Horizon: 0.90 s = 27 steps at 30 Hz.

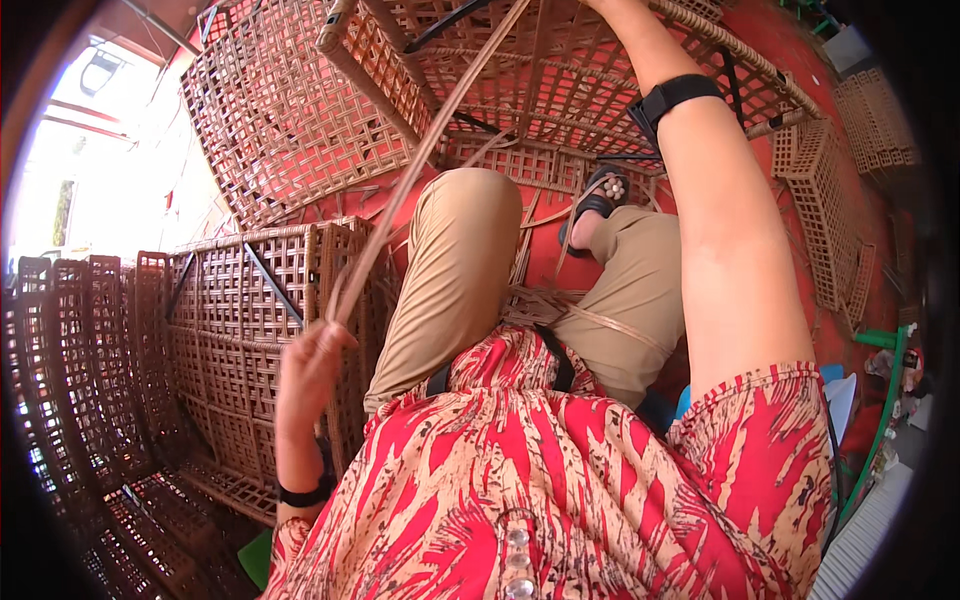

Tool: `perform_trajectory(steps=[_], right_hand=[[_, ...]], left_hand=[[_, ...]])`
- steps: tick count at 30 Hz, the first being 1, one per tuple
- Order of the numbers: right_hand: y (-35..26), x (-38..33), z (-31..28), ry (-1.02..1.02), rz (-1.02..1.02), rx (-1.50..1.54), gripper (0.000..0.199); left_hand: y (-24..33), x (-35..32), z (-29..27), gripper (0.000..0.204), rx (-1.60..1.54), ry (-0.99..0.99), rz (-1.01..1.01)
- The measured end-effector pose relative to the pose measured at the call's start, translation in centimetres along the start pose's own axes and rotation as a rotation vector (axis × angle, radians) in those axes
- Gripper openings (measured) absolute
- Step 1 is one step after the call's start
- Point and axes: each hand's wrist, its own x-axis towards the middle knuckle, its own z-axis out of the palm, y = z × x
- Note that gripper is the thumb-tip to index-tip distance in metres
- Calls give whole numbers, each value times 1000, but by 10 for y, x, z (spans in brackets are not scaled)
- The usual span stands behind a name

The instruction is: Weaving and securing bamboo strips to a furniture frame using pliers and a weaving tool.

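Observation:
My left hand [312, 375], somewhat blurred, is closed on the end of long brown flat weaving strips [410, 180]. They stretch taut from it, up and to the right, past my knee to the top edge. My right arm reaches far forward, and just the base of my right hand [605, 5] shows at the top edge; its fingers are out of sight. Below that hand stands a large brown open-weave basket panel [560, 85] with a wrapped rim. Cut strips [625, 328] also lie across my right thigh.
Finished or part-woven wicker baskets stand around: a tilted panel [290, 120] at far left, a box-shaped basket [240, 310] beside my left arm, a stack [80, 330] at the left rim, more baskets [825, 200] at right. Loose strips [545, 215] lie on the red floor [400, 215] near my sandalled foot.

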Motion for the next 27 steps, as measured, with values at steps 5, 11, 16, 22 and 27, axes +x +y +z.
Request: perform_trajectory(steps=[5,11,16,22,27], right_hand=[[2,19,7,40,-40,27,58],[21,19,-6,3,-55,55,59],[16,33,-52,-63,-97,154,58],[38,15,-80,-4,-80,213,54],[-31,-37,-69,114,-250,356,51]], left_hand=[[-155,-32,25,50,-291,21,-302],[-250,-60,-16,33,489,-262,-177],[-62,-39,15,30,1312,104,-115],[199,72,85,28,653,344,952],[290,151,97,36,598,412,1429]])
